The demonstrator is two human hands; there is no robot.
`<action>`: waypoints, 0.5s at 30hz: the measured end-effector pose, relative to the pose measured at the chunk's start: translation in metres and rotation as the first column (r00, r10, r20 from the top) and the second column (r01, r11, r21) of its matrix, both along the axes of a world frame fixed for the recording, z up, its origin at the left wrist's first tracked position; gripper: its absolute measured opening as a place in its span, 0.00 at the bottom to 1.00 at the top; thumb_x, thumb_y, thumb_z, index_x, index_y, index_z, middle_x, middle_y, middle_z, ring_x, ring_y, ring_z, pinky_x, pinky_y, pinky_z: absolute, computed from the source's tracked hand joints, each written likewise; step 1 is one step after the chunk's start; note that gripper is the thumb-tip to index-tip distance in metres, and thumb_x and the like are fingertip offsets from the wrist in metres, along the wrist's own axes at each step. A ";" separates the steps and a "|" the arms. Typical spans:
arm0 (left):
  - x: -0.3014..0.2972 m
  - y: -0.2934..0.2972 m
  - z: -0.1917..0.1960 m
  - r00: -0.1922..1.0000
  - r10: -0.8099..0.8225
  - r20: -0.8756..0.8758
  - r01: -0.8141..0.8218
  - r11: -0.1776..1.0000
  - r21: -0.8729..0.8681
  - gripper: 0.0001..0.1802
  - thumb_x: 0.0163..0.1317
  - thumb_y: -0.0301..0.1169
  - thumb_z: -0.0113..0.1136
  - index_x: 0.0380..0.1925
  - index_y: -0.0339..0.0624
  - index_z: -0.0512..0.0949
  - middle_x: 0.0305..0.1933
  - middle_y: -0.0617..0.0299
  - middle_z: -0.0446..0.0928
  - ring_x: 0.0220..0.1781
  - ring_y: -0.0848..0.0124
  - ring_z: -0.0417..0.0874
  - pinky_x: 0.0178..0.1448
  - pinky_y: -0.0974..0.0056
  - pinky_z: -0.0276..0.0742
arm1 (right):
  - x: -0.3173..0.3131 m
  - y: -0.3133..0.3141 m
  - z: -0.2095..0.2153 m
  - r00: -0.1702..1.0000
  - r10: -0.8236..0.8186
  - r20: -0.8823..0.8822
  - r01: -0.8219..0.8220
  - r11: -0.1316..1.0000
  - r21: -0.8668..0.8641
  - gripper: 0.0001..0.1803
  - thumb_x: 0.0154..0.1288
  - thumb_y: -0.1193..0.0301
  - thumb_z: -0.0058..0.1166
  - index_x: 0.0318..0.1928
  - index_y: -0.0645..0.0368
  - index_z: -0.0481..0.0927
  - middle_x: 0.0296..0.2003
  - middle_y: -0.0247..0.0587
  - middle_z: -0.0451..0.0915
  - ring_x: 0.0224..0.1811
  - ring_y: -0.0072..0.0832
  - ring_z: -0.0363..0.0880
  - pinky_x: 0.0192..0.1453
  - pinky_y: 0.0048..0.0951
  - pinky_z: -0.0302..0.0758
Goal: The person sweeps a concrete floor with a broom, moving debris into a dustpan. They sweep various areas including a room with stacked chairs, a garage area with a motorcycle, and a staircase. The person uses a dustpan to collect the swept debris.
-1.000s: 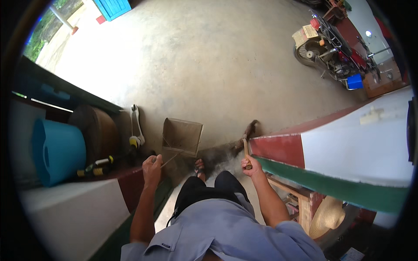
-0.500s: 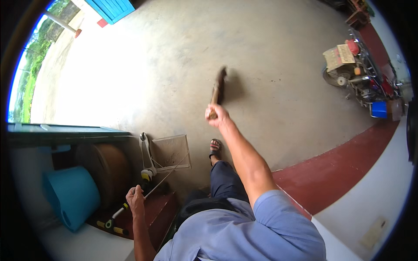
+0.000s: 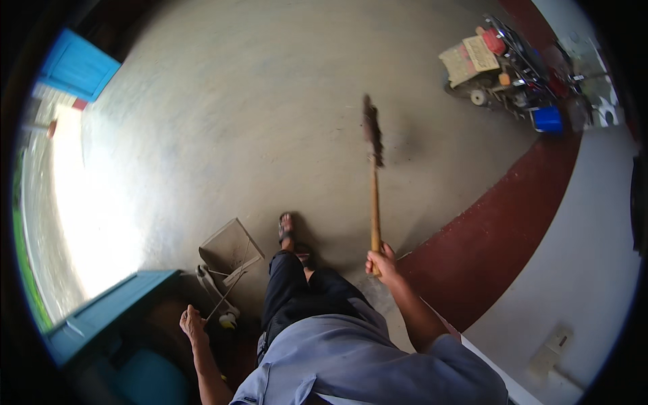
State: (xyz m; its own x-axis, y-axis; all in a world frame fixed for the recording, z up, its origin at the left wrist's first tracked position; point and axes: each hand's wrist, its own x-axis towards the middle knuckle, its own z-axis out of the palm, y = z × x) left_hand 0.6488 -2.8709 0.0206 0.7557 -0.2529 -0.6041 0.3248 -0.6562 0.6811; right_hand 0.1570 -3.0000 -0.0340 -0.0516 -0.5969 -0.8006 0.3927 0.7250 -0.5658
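A broom (image 3: 375,202) with a wooden handle is gripped near its end by my right hand (image 3: 383,262), fingers wrapped round it. Its dark brush head (image 3: 372,128) points away from me, just over or on the concrete floor. Low on the left, my left hand (image 3: 194,322) is closed round the thin rod handle of a square, shallow dustpan (image 3: 226,246). That pan rests tilted beside my left foot (image 3: 286,226), away from the broom.
A motorcycle (image 3: 520,74) carrying a cardboard box (image 3: 471,61) stands far right, with a blue container (image 3: 547,119) beside it. A raised red border (image 3: 496,226) follows the white wall. Left are a blue-green panel (image 3: 111,304), a blue tub (image 3: 150,378) and a white frame (image 3: 210,287).
The view has turned to the right. My right hand has drawn the broom back toward my right side, its handle now fully seen. My left hand keeps its hold low on the left.
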 end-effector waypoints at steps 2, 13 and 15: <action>0.010 -0.019 -0.012 0.999 0.017 -0.045 -0.017 1.000 0.003 0.13 0.53 0.35 0.52 0.15 0.43 0.66 0.11 0.71 0.57 0.10 0.82 0.55 0.13 0.76 0.54 | -0.038 0.004 -0.007 0.995 -0.096 -0.015 0.097 0.984 0.152 0.08 0.50 0.78 0.46 0.32 0.58 0.63 0.17 0.34 0.66 0.13 0.22 0.65 0.13 0.26 0.66; 0.024 -0.123 -0.023 0.984 -0.097 -0.153 0.107 0.993 0.059 0.14 0.54 0.36 0.51 0.14 0.46 0.65 0.10 0.73 0.53 0.09 0.82 0.50 0.13 0.76 0.49 | 0.070 -0.079 -0.124 0.915 -0.223 0.336 0.010 0.845 0.534 0.02 0.49 0.74 0.46 0.24 0.58 0.67 0.16 0.41 0.70 0.17 0.33 0.71 0.23 0.34 0.72; 0.023 -0.140 -0.021 0.983 -0.095 -0.160 0.102 0.994 0.035 0.14 0.55 0.36 0.51 0.14 0.46 0.65 0.10 0.73 0.53 0.09 0.81 0.50 0.13 0.76 0.49 | 0.141 -0.116 -0.097 0.789 -0.163 0.592 -0.064 0.937 0.344 0.04 0.48 0.77 0.46 0.21 0.59 0.66 0.12 0.38 0.66 0.10 0.28 0.66 0.14 0.30 0.68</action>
